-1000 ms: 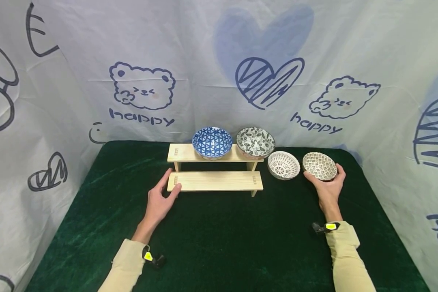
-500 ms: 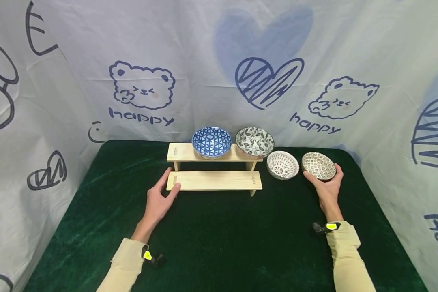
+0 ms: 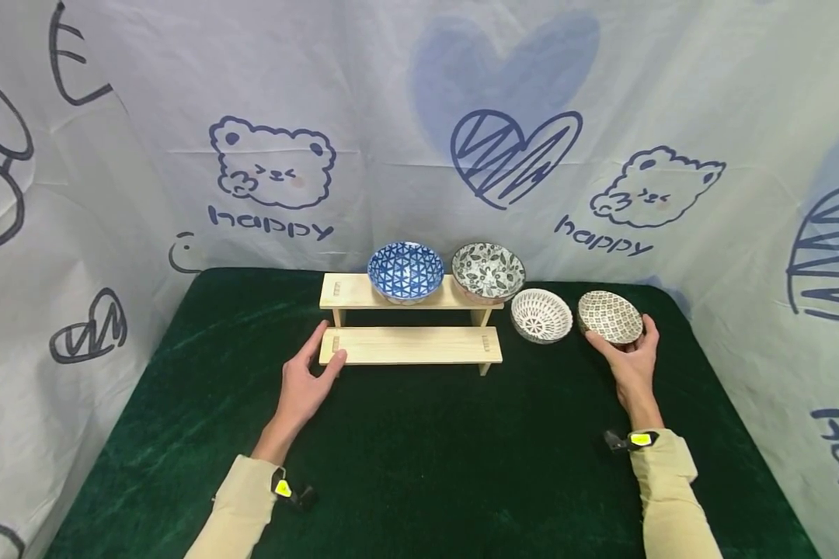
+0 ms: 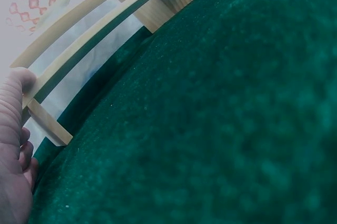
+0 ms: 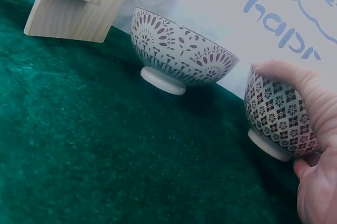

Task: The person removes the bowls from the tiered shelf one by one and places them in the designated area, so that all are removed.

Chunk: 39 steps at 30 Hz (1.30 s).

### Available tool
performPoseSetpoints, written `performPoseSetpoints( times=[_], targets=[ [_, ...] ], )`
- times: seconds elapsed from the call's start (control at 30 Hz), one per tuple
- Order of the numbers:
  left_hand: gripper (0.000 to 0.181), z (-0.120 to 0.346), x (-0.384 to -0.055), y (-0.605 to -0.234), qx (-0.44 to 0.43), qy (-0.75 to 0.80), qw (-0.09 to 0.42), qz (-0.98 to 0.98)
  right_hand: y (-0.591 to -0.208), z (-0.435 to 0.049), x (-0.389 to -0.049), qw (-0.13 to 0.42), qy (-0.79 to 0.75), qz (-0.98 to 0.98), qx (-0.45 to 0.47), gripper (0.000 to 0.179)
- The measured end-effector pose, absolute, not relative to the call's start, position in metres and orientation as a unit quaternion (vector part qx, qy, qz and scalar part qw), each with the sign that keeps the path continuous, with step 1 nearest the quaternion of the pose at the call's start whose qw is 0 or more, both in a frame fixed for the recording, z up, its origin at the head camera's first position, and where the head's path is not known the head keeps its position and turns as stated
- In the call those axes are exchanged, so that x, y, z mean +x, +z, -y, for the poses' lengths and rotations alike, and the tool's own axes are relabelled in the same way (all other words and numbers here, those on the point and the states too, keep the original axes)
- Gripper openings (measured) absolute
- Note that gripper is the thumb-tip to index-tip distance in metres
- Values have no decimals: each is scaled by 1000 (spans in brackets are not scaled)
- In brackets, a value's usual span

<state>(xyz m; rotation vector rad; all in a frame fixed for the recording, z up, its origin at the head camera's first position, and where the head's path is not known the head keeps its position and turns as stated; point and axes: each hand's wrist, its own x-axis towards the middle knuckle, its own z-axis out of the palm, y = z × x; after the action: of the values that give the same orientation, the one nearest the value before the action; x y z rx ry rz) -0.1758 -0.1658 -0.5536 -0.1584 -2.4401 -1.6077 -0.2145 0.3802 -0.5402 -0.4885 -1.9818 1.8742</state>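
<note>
At the left end of a two-step wooden display shelf, my left hand grips the lower board, thumb at its front edge and fingers at its end. In the left wrist view the thumb of that hand overlaps the board's edge. My right hand holds a small bowl with a brown lattice pattern on the far right. The right wrist view shows this lattice bowl slightly tilted, with the thumb at its rim and a finger low near its foot.
On the upper step stand a blue patterned bowl and a bowl with dark leaves. Between the shelf and the lattice bowl, a white bowl with radial marks sits on the green cloth. A printed white curtain hangs behind.
The right hand and wrist have shifted slightly right and down, its thumb sliding a little along the lattice bowl. The left hand, shelf and other bowls look the same.
</note>
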Motion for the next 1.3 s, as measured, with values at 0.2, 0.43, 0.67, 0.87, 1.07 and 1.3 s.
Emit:
performPoseSetpoints(
  times=[0.2, 0.43, 0.67, 0.87, 1.07, 1.3],
  targets=[
    [67, 165, -177, -554, -55, -543, 110, 830, -535, -382, -206, 190, 669, 696, -179, 109],
    [67, 165, -176, -553, -54, -543, 109, 831, -526, -387, -196, 231, 646, 706, -173, 104],
    [67, 166, -177, -555, -52, -540, 109, 833, -515, -392, -188, 243, 646, 703, -171, 101],
    [68, 167, -177, -556, -53, -542, 109, 832, -505, -391, -183, 249, 644, 707, -154, 98],
    [68, 167, -177, -557, -56, -539, 108, 833, -496, -382, -180, 236, 619, 736, -140, 100],
    [68, 167, -177, -557, -54, -539, 105, 834, -485, -364, -178, 228, 627, 740, -89, 97]
  ],
)
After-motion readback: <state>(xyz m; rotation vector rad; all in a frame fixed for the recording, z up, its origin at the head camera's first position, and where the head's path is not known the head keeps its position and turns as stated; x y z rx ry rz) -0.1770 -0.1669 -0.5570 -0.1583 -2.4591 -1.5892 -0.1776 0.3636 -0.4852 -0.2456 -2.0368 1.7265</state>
